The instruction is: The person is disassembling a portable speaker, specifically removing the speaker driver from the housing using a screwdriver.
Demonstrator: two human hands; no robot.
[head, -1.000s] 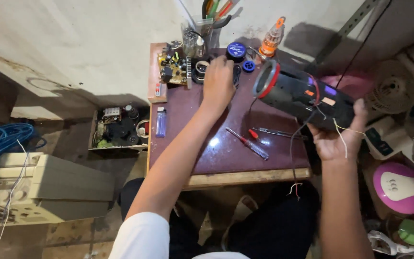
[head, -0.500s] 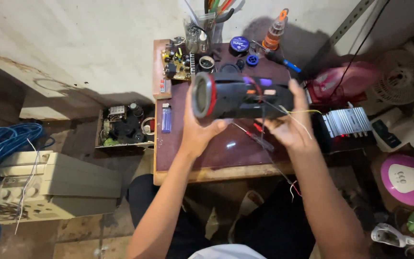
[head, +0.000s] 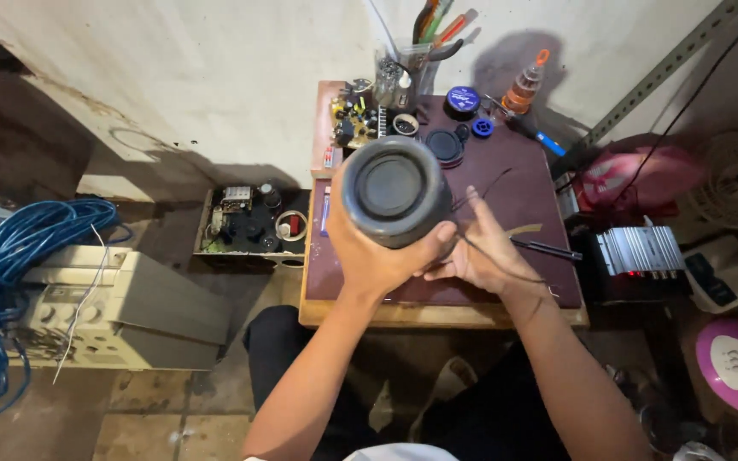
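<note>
Speaker (head: 395,189) now turned end-on, left hand (head: 369,256) gripping, right hand (head: 480,256) beside

Not much packaging going on here. A small orange squeeze bottle (head: 524,89) is standing at the back of the bench by the wall, and a round blue tin (head: 462,102) is sitting just left of it. A red and white label strip (head: 328,157) is lying along the bench's left edge.

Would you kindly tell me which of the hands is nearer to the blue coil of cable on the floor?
The left hand, which grips the round black speaker, is nearer to the blue cable coil far off to its left. The right hand sits beyond the speaker, farther away.
</note>
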